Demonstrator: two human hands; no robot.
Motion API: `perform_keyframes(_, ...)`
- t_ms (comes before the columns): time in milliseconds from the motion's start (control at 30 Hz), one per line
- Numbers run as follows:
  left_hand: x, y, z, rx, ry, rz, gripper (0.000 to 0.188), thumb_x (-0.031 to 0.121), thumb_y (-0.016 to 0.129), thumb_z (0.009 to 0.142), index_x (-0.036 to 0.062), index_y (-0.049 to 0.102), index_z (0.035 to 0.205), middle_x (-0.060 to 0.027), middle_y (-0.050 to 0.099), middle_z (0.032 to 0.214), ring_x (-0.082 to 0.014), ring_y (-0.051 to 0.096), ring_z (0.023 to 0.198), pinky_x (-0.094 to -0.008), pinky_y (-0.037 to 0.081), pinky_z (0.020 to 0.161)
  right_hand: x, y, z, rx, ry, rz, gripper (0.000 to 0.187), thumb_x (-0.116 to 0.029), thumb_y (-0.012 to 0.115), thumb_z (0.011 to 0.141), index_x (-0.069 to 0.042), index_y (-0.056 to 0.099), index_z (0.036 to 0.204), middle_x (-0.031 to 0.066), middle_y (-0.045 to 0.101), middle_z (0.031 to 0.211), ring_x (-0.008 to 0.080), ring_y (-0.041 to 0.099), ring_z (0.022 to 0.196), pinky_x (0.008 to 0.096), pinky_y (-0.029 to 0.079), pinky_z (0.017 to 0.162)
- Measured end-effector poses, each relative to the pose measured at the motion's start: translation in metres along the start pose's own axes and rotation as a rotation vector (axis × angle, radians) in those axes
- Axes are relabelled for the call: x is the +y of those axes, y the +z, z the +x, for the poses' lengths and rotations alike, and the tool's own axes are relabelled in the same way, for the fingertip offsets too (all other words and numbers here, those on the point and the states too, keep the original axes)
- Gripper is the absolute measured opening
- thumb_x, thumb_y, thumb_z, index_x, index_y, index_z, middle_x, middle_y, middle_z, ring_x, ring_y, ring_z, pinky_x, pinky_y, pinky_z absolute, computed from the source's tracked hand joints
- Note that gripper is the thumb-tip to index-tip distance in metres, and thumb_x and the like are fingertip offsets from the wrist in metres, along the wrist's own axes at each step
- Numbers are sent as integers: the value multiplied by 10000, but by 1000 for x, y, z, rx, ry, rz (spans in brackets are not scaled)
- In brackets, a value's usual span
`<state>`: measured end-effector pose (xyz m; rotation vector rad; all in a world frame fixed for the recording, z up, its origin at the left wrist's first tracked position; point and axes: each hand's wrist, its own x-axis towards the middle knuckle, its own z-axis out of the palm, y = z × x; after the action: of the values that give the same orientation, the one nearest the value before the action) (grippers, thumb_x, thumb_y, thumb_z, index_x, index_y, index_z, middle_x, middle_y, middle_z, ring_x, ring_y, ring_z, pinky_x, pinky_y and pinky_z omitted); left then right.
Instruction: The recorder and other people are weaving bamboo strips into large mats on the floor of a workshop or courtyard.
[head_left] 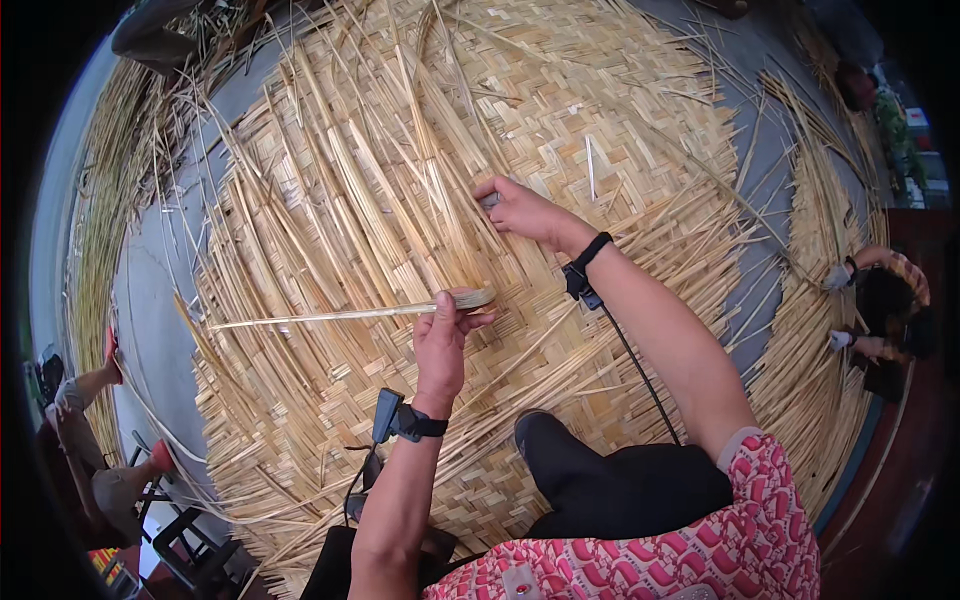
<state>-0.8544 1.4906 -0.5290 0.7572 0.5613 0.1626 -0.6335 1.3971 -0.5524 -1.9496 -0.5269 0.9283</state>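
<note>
A large woven reed mat lies beneath me, with many loose split reed strips standing out lengthwise across its left part. My left hand is closed on a pale, flattened reed strip, thumb on top. The strip points left over the weave, and its wider end reaches just past my fingers. Farther away and to the right, my right hand bends its fingers at the edge of the upright strips. Something small and greyish shows between its fingertips, too little to identify.
A short pale sliver rests on the weave. Bundles of long reeds lie at the far left and right. A person with gloved hands works at the right; another sits on the left. Cables hang from my wrist bands.
</note>
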Motion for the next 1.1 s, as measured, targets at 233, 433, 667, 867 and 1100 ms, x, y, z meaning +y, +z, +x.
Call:
perform_keyframes(233, 11, 5, 12, -62, -43, 285, 326, 248, 484, 1049, -26, 560, 1207, -120, 636, 1107, -225, 661, 982, -371, 590, 840, -7, -15, -24, -313, 197, 120, 451, -268, 762, 858, 8, 608, 1181, 26, 679, 1027, 94, 627, 923, 256, 508, 814)
perform_keyframes(433, 7, 21, 50, -84, -191, 356, 468, 401, 447, 1047, 3, 527, 1282, -96, 625, 1092, -216, 632, 1026, -345, 555, 879, -17, -14, -58, -227, -40, 207, 272, -248, 661, 951, -28, 655, 1112, 12, 680, 1012, 95, 615, 958, 285, 495, 875)
perform_keyframes(667, 55, -21, 47, -162, -389, 400, 689, 531, 441, 1014, -26, 413, 1418, -169, 629, 1153, -242, 624, 1078, -371, 510, 947, -23, -28, -93, 149, -252, -615, 572, -477, 532, 985, 8, 537, 1289, 285, 587, 1042, 415, 578, 998, 452, 473, 868)
perform_keyframes(867, 207, -112, -37, -25, -512, 1276, 355, 261, 518, 1020, 14, 575, 1268, -82, 656, 1081, -173, 629, 991, -329, 517, 847, -25, -65, -136, 179, 221, -299, 330, -162, 560, 950, -57, 572, 1263, 151, 663, 775, 301, 664, 774, 405, 533, 707)
perform_keyframes(1100, 408, -13, -191, 362, -553, 1417, 272, 183, 549, 973, -26, 600, 1139, -124, 673, 916, -188, 670, 904, -316, 567, 796, 29, -58, -77, 28, -534, -1035, 62, -115, 641, 772, -139, 675, 818, 109, 630, 801, 286, 648, 820, 419, 524, 676)
